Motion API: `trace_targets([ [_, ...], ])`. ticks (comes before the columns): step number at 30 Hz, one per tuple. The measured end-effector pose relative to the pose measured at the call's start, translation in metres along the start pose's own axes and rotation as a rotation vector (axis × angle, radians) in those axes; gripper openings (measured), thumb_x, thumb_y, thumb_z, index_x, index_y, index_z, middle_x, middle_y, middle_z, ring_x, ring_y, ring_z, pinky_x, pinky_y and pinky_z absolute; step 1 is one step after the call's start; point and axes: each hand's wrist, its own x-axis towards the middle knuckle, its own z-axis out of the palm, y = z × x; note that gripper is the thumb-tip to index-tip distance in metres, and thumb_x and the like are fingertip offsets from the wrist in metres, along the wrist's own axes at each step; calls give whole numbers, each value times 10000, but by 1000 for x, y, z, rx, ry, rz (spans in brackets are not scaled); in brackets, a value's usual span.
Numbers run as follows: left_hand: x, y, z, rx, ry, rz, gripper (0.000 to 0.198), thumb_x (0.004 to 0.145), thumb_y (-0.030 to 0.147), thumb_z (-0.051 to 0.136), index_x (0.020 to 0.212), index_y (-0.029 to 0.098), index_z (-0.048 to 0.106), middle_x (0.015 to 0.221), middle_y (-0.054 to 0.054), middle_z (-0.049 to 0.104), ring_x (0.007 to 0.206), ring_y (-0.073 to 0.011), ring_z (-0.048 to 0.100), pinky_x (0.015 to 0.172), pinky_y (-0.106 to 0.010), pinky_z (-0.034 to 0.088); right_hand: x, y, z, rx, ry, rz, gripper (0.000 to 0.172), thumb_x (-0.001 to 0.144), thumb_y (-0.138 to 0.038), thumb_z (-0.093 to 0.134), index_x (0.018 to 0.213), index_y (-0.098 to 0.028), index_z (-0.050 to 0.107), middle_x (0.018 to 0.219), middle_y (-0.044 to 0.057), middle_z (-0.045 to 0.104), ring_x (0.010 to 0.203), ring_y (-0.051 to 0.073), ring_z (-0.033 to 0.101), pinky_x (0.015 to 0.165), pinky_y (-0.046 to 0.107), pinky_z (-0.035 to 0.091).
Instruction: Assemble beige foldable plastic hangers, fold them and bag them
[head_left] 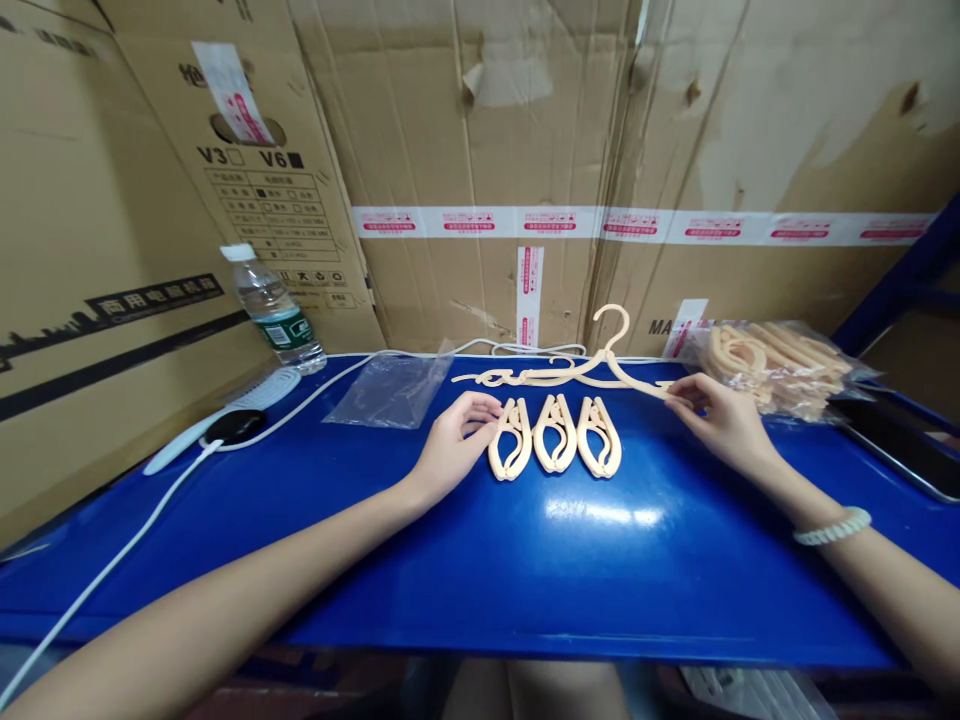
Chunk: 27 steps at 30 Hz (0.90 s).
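Observation:
Three folded cream plastic clothes hangers lie side by side on the blue table: a left one [497, 462], a middle one [550, 462] and a right one [612, 460]. My left hand [450, 445] has its thumb and bent fingers closed at the upper left edge of the left folded hanger. Behind the row, an unfolded hanger [628, 372] has its hook upward. My right hand [724, 418] pinches the right arm end of that hanger. Another opened hanger [517, 377] lies partly behind it, and the two overlap.
A clear bag of hangers [772, 365] is at the back right, near a dark phone [900, 445]. An empty plastic bag [394, 388], a water bottle [276, 310], a hairbrush [217, 420] and a white cable [142, 535] are left. Cardboard [465, 130] stands behind.

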Motion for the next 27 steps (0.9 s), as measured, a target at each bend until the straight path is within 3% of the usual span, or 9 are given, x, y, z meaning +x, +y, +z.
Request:
trace_targets([
  [8, 5, -3, -1, -102, 96, -163, 384, 757, 159, 638, 1140, 163, 603, 1266, -132, 641, 1102, -233, 657, 1037, -442, 497, -1, -15, -6, 5, 66, -22, 266, 912, -425, 604, 1054, -210, 670, 903, 93, 740, 780, 261, 707, 681, 396, 583],
  [12, 6, 0, 0, -199, 154, -228, 528, 795, 183, 651, 1305, 163, 512, 1410, -178, 551, 1218, -265, 619, 1079, -444, 472, -1, -28, -11, -1, 83, -79, 223, 933, -382, 583, 1054, -218, 673, 885, 82, 708, 755, 237, 670, 636, 364, 548],
  [17, 2, 5, 5, -239, 112, -131, 531, 826, 232, 671, 1312, 195, 461, 1397, -147, 540, 1140, -237, 661, 1034, -405, 515, -3, -45, -13, 1, 37, -161, 187, 957, -350, 555, 1051, -235, 668, 871, 75, 665, 743, 222, 642, 561, 327, 519],
  [22, -5, 4, 10, -192, 43, -55, 760, 814, 254, 679, 1452, 257, 266, 1359, -118, 523, 990, -177, 697, 937, -354, 561, -9, -53, -9, 25, 10, -260, 159, 970, -293, 545, 1075, -251, 657, 973, 87, 681, 824, 230, 667, 651, 353, 559],
  [27, -12, 6, 11, 28, -67, 68, 671, 823, 233, 657, 1436, 237, 385, 1358, -120, 557, 987, -191, 688, 846, -314, 581, -14, -62, -4, 28, -16, -325, 178, 970, -263, 541, 1092, -267, 670, 1002, 84, 697, 913, 243, 686, 762, 369, 580],
])
